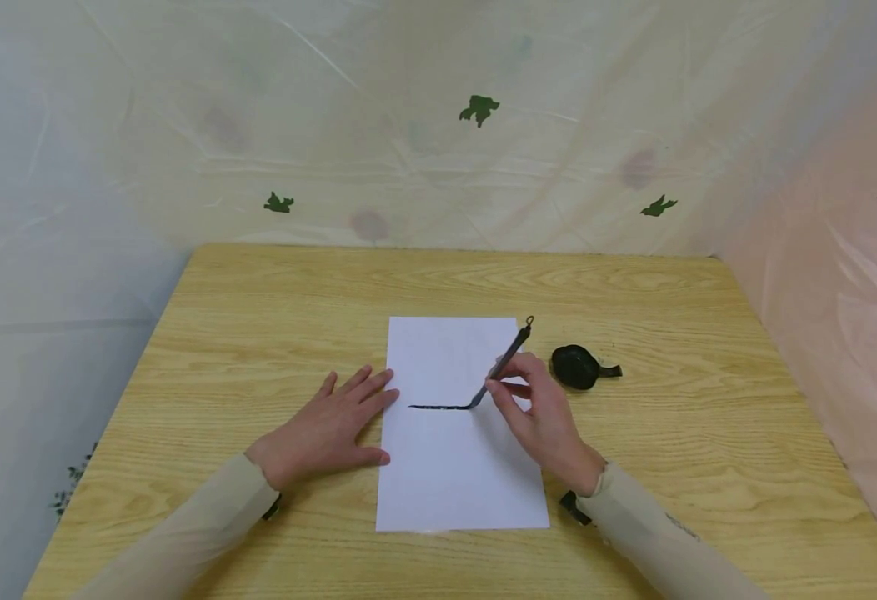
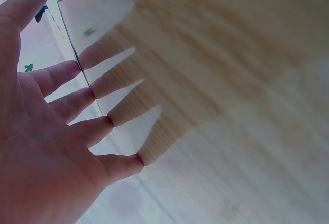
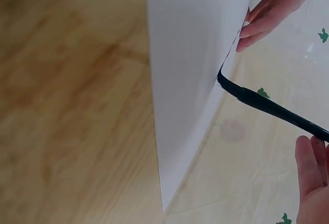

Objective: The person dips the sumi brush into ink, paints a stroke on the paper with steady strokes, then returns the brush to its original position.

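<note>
A white sheet of paper lies on the wooden table. Across its middle runs a black horizontal line. My right hand pinches a dark-handled brush, tilted with its loop end up and right. The brush's bent black tip touches the paper at the line's right end. My left hand lies spread and palm down on the table, its fingertips at the paper's left edge. In the left wrist view the left hand's fingers are straight and apart.
A small black dish with a short handle stands on the table, right of the paper. Pale sheeting with green bird shapes hangs behind the table and at both sides.
</note>
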Tool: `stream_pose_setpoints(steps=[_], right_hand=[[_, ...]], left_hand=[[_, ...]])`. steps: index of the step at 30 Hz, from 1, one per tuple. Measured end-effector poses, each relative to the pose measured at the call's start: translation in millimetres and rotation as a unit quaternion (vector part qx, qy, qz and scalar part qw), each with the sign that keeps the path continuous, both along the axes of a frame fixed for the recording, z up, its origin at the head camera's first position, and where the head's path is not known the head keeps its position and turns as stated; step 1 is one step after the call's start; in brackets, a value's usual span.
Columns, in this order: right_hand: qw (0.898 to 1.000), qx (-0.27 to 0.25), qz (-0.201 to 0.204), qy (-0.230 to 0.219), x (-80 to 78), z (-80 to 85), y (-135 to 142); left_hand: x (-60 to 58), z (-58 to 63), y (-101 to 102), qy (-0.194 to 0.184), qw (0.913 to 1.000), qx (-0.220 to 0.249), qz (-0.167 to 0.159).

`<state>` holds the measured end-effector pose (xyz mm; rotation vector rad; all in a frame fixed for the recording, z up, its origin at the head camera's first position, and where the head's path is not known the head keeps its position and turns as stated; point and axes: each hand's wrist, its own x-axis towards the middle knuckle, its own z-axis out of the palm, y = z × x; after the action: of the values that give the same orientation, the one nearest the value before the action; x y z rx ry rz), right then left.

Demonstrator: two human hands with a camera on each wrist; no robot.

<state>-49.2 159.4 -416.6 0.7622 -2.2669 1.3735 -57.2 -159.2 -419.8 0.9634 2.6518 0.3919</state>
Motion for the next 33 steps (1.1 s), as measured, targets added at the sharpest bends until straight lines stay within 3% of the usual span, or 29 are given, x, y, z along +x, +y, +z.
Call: stream_pose_setpoints(steps=[13,33], right_hand=[[1.0,0.0,-0.01,-0.017,1.9,3.1,4.7],[1.0,-0.01,-0.003,0.001,2.6,-1.0,14.0]], left_hand=[[-0.2,-2.3,0.1,0.004,1.0,-0.003,0.001],[-0.3,-4.1,1.2,0.001,1.0,-0.004,0.004]])
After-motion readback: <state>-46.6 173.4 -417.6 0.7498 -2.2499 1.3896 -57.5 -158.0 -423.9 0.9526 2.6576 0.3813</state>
